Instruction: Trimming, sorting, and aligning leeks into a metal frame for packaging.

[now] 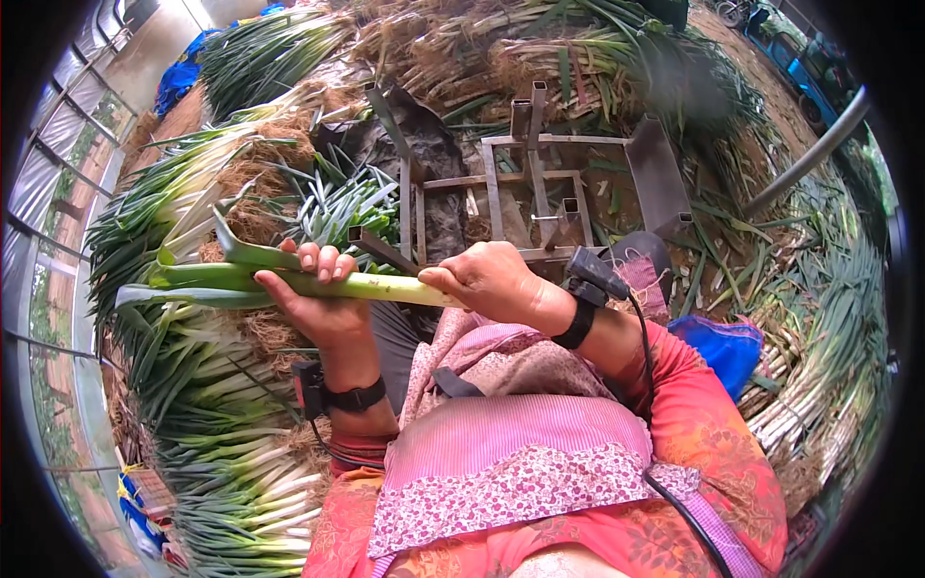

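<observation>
A thick green onion stalk (386,287) lies nearly level across the view in front of me, its green leaves to the left and its pale shank to the right. My left hand (316,292) is wrapped around the stalk where the leaves begin, palm up, fingertips over the top. My right hand (493,284) is closed on the pale end, which its fingers hide. Just beyond the hands stands a rusty metal frame (498,191) of welded square tubes. Cut green leaves (354,199) lie in a heap to its left.
Long rows of green onions with roots (238,448) line the left side. More bundles (433,43) are piled at the back, and others (816,354) lie on the right. A blue cloth or bag (723,350) is by my right elbow. A curved metal pipe (809,155) rises at the upper right.
</observation>
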